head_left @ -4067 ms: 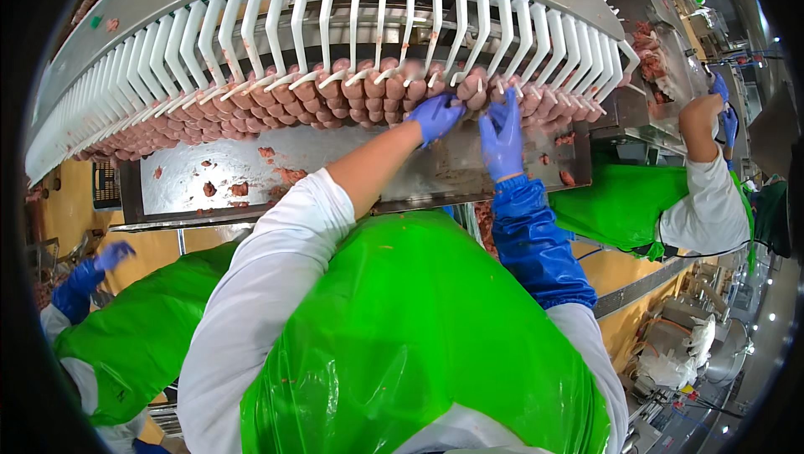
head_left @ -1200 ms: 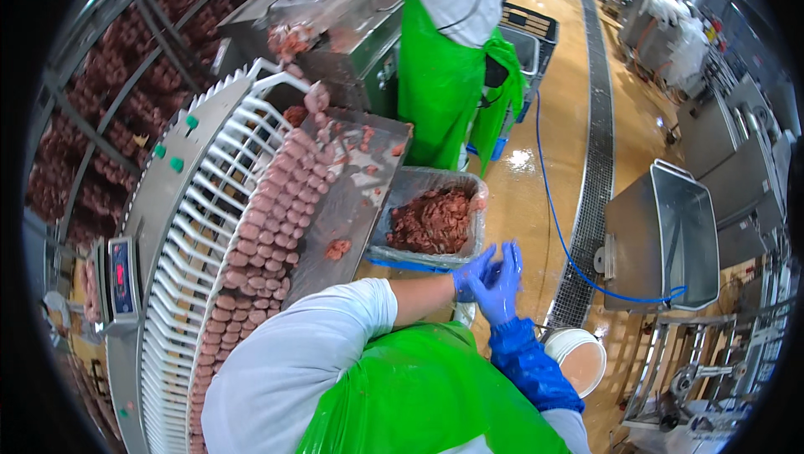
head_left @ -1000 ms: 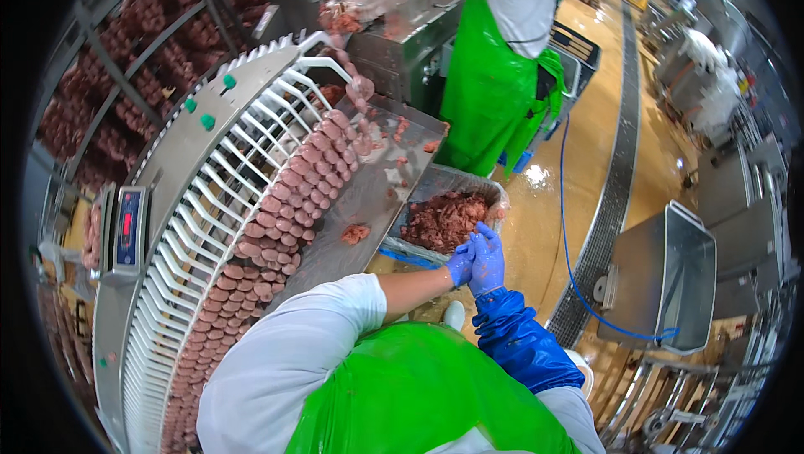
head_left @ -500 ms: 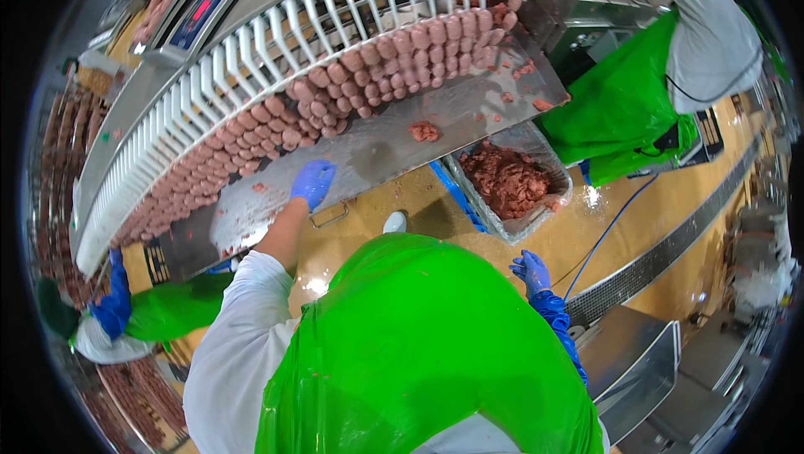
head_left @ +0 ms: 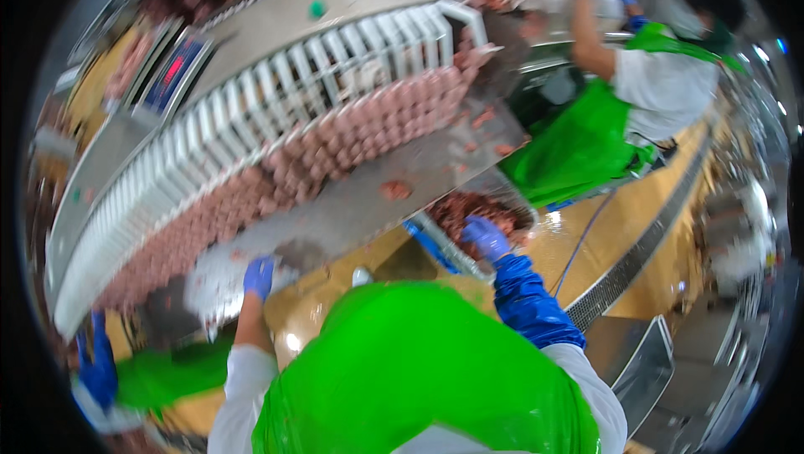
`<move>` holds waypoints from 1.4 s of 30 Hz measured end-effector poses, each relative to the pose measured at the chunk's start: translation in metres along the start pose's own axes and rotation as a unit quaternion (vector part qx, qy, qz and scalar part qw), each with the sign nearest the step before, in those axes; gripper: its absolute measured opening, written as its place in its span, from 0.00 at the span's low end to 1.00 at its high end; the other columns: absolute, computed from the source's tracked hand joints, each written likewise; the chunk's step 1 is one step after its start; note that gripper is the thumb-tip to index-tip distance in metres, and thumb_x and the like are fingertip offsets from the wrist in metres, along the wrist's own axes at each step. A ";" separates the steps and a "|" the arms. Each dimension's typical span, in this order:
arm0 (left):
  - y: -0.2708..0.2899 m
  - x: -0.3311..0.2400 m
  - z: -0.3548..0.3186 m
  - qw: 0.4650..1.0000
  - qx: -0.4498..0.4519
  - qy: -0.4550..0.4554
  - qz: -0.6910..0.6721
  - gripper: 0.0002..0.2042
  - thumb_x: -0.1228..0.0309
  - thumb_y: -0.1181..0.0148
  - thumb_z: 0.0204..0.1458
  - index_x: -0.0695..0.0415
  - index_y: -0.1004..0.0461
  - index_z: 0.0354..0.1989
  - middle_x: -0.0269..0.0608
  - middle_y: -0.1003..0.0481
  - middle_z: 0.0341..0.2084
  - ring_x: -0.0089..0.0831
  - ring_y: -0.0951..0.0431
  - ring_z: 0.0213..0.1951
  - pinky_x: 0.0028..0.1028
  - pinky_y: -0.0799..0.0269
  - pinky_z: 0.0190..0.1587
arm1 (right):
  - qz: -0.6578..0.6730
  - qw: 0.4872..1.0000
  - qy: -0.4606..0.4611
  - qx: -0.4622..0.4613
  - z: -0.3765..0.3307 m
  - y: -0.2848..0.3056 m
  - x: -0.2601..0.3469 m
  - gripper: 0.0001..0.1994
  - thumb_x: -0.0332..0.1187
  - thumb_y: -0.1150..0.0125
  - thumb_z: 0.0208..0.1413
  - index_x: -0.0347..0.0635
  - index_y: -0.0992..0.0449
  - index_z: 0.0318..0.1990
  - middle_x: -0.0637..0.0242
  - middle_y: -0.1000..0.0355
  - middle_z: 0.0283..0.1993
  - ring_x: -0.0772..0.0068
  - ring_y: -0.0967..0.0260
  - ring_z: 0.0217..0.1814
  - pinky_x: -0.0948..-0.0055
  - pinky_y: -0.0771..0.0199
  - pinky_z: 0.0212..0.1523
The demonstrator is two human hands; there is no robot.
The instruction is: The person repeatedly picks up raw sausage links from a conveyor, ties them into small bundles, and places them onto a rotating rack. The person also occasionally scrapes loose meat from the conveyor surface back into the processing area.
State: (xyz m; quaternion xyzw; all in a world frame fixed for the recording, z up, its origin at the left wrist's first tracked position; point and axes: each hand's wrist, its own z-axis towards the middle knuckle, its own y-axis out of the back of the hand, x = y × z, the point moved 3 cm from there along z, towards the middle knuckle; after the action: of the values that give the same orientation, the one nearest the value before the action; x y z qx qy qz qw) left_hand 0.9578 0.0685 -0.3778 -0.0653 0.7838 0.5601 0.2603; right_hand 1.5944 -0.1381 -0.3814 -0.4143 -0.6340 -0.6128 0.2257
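My left hand [head_left: 259, 276], in a purple-blue glove, is at the near edge of the steel table [head_left: 327, 218]. Its fingers look stretched out over the edge, with nothing visible in them. Over a lined bin [head_left: 531, 218] of raw ground meat [head_left: 461, 208], my right hand [head_left: 486, 238] is held low with its fingers extended toward the meat. Motion blur hides whether its fingertips touch it. A blue sleeve covers that forearm. A small lump of meat [head_left: 395, 190] lies on the table between the hands and the rows of linked sausages [head_left: 327, 157].
Sausages hang along a curved white slatted rack [head_left: 226, 119]. A scale with a red display [head_left: 172, 73] stands at the upper left. One co-worker [head_left: 586, 131] in a green apron works beyond the bin; another [head_left: 167, 374] is at the left. A drain grate [head_left: 636, 249] crosses the floor.
My right hand has moved up and forward from beside my apron to the meat bin. My left hand has drawn back toward the table edge. The view has shifted, and the far co-worker's gloved hands now show.
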 end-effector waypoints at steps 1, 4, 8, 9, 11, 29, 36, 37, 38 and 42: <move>-0.002 0.012 0.002 0.994 -0.029 0.086 -0.057 0.24 0.51 0.46 0.58 0.61 0.24 0.51 0.56 0.25 0.50 0.50 0.26 0.53 0.41 0.34 0.59 | 0.167 0.981 -0.096 0.000 0.002 -0.014 0.008 0.21 0.43 0.44 0.63 0.37 0.27 0.57 0.53 0.27 0.57 0.55 0.30 0.60 0.62 0.34 0.63; -0.011 0.070 0.021 0.979 0.099 0.174 -0.035 0.24 0.54 0.43 0.54 0.61 0.26 0.52 0.57 0.22 0.46 0.49 0.23 0.51 0.38 0.30 0.55 | 0.056 0.989 -0.121 0.063 -0.005 -0.022 0.064 0.27 0.48 0.44 0.62 0.35 0.30 0.60 0.53 0.28 0.59 0.60 0.32 0.62 0.65 0.35 0.64; -0.025 0.064 0.052 0.966 0.146 0.210 0.042 0.29 0.52 0.40 0.50 0.59 0.29 0.56 0.56 0.26 0.53 0.50 0.25 0.54 0.40 0.31 0.57 | 0.120 0.961 -0.236 0.082 -0.029 -0.037 0.071 0.29 0.48 0.43 0.62 0.34 0.32 0.62 0.53 0.28 0.58 0.62 0.30 0.60 0.67 0.33 0.61; -0.029 0.066 0.058 0.966 0.159 0.205 0.015 0.32 0.49 0.39 0.49 0.58 0.29 0.57 0.56 0.28 0.56 0.50 0.27 0.57 0.40 0.31 0.59 | 0.124 0.958 -0.247 0.079 -0.031 -0.040 0.072 0.29 0.48 0.43 0.62 0.34 0.33 0.63 0.54 0.28 0.58 0.63 0.30 0.60 0.67 0.32 0.61; -0.024 0.041 0.066 0.969 0.175 0.152 0.079 0.34 0.47 0.40 0.48 0.58 0.31 0.59 0.56 0.29 0.57 0.49 0.28 0.58 0.39 0.32 0.60 | 0.129 0.950 -0.276 0.068 -0.036 -0.042 0.073 0.30 0.48 0.42 0.62 0.34 0.33 0.63 0.54 0.27 0.57 0.64 0.29 0.58 0.67 0.32 0.60; -0.018 -0.009 0.114 0.952 0.230 0.164 0.120 0.34 0.44 0.50 0.55 0.60 0.33 0.62 0.60 0.34 0.61 0.52 0.33 0.63 0.40 0.38 0.65 | 0.131 0.989 -0.071 0.014 0.133 0.023 0.066 0.23 0.38 0.41 0.63 0.34 0.31 0.60 0.59 0.27 0.54 0.68 0.28 0.53 0.70 0.31 0.58; -0.020 -0.024 0.043 0.972 -0.024 0.220 0.074 0.24 0.57 0.42 0.54 0.55 0.27 0.57 0.60 0.38 0.65 0.51 0.40 0.67 0.39 0.44 0.68 | 0.201 0.956 0.039 -0.212 0.255 0.112 0.082 0.31 0.32 0.32 0.55 0.35 0.36 0.65 0.57 0.29 0.54 0.65 0.31 0.55 0.67 0.30 0.57; -0.016 -0.041 0.029 0.966 -0.069 0.243 0.061 0.24 0.58 0.41 0.53 0.55 0.27 0.57 0.59 0.39 0.65 0.51 0.41 0.67 0.39 0.44 0.69 | 0.193 0.948 0.057 -0.247 0.267 0.123 0.095 0.33 0.32 0.31 0.53 0.35 0.37 0.65 0.57 0.29 0.54 0.65 0.31 0.55 0.66 0.31 0.58; -0.013 -0.053 0.014 0.956 -0.115 0.266 0.050 0.24 0.59 0.39 0.53 0.54 0.27 0.57 0.59 0.40 0.66 0.51 0.42 0.68 0.39 0.45 0.69 | 0.125 0.940 0.119 -0.295 0.274 0.133 0.116 0.34 0.32 0.30 0.52 0.35 0.37 0.65 0.57 0.29 0.54 0.64 0.31 0.56 0.67 0.32 0.59; -0.018 -0.083 -0.019 0.947 -0.174 0.269 0.034 0.20 0.63 0.39 0.53 0.55 0.25 0.54 0.59 0.39 0.66 0.51 0.42 0.68 0.41 0.46 0.69 | 0.151 0.941 0.216 -0.214 0.311 0.128 0.119 0.31 0.32 0.32 0.55 0.36 0.37 0.65 0.60 0.30 0.54 0.65 0.33 0.57 0.69 0.36 0.61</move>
State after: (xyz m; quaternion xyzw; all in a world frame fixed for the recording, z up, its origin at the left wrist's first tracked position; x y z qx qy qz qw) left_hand 1.0295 0.0291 -0.3485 -0.2304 0.7170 0.6578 0.0054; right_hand 1.7001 0.1796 -0.2573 -0.4010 -0.3541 -0.7674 0.3534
